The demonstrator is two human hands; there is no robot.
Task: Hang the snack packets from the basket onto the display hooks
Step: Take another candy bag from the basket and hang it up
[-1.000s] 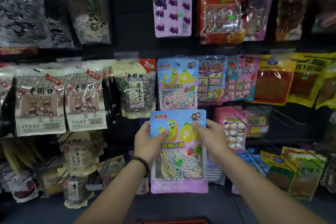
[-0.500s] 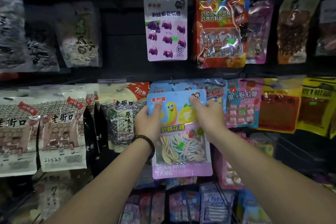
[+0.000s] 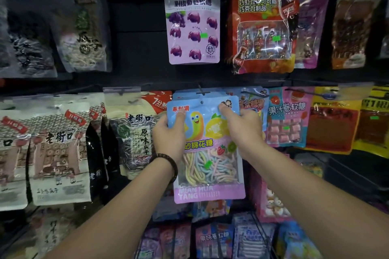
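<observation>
A blue and pink packet of rope-shaped candy [image 3: 207,166] is held upright in front of the middle row of the display. My left hand [image 3: 169,135] pinches its left edge, thumb on the front. My right hand [image 3: 242,125] pinches its upper right corner, thumb near the top. The packet's small hang hole sits just below the tip of a black display hook [image 3: 202,91]. A matching packet [image 3: 212,93] hangs on that hook behind it. The basket is out of view.
Sunflower seed bags [image 3: 134,132] hang to the left and a pink soft-candy packet [image 3: 287,120] to the right. A purple grape gummy packet [image 3: 192,21] and a red chocolate packet [image 3: 263,25] hang above. More packets fill the row below.
Both hands have lifted the candy packet from the lower row up to the middle row's hook. The view has tilted upward with them.
</observation>
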